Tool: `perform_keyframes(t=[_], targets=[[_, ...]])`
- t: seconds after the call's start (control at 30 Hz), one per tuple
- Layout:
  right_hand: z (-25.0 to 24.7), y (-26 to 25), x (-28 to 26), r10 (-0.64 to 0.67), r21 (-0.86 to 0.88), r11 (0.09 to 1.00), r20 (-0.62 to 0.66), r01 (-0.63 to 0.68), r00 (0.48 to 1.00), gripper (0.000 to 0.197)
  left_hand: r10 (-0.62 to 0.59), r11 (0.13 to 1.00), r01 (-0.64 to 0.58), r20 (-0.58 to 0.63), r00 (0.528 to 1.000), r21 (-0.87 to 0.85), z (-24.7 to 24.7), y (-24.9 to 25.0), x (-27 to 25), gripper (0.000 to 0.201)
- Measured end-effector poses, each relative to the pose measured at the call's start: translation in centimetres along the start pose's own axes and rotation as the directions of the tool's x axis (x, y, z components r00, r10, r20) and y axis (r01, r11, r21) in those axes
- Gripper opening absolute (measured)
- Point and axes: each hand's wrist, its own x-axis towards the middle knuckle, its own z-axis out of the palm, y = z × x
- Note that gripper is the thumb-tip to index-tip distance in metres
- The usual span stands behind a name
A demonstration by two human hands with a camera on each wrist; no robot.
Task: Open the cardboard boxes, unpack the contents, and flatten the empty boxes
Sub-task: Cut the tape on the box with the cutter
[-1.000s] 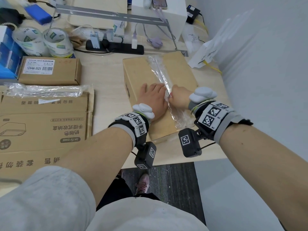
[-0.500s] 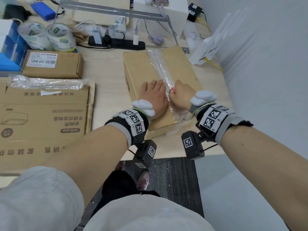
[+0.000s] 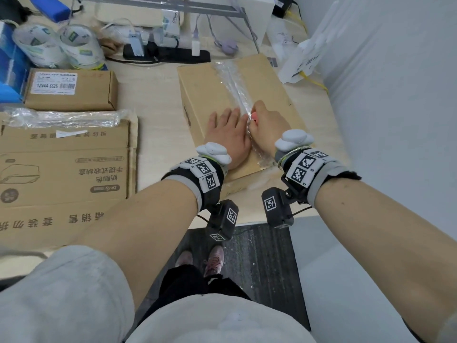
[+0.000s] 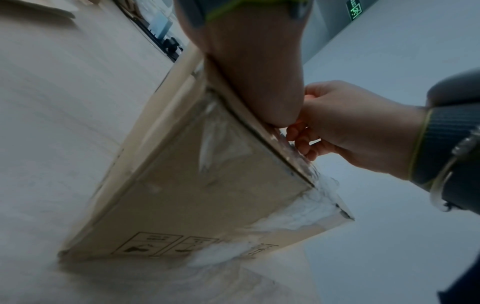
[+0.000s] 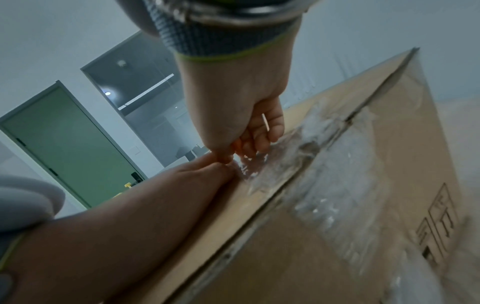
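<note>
The closed brown cardboard box [image 3: 237, 115] lay on the pale wooden tabletop [image 3: 153, 115], toward its right side, with a strip of clear crinkled packing tape [image 3: 236, 87] running along its top seam from far to near. The left hand [image 3: 228, 138] rested flat on the box's left flap, fingers straight and spread, pressing down just beside the seam. The right hand [image 3: 268, 123] sat on the seam touching the left, its fingers [image 5: 255, 142] curled and pinching the tape; something small and reddish showed at the fingertips, too hidden to name. From the left wrist view, the right hand [image 4: 345, 125] met the top edge of the box [image 4: 197, 193], where loosened tape hung crumpled over the near corner.

Compared with a second earlier, the right hand had moved a little farther along the seam, away from the near edge, while the left hand kept its flat hold in much the same place. The box itself had not shifted on the tabletop.

To the left lay a small shut brown carton with a white label [image 3: 71, 90], and nearer, a large flattened printed cardboard sheet [image 3: 64, 174] with a wad of clear plastic film [image 3: 64, 117] on its far edge. Two rolls of tape [image 3: 59, 45] and a black power strip [image 3: 168, 54] stood at the far side.
</note>
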Motion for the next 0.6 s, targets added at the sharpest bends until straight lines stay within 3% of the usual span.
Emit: perform_keyframes(t=[0.17,0.6], targets=[[-0.2,-0.3,0.0,0.017,-0.028,0.999,0.063,-0.015,0.998,0.023,-0.01,1.0,0.01,0.009,1.0,-0.002,0.0,0.1,0.1,0.055],[0.5,0.5,-1.0,0.033,-0.041,0.999,0.03,-0.032,0.999,0.021,-0.014,1.0,0.013,0.034,0.999,0.017,0.0,0.2,0.2,0.056]])
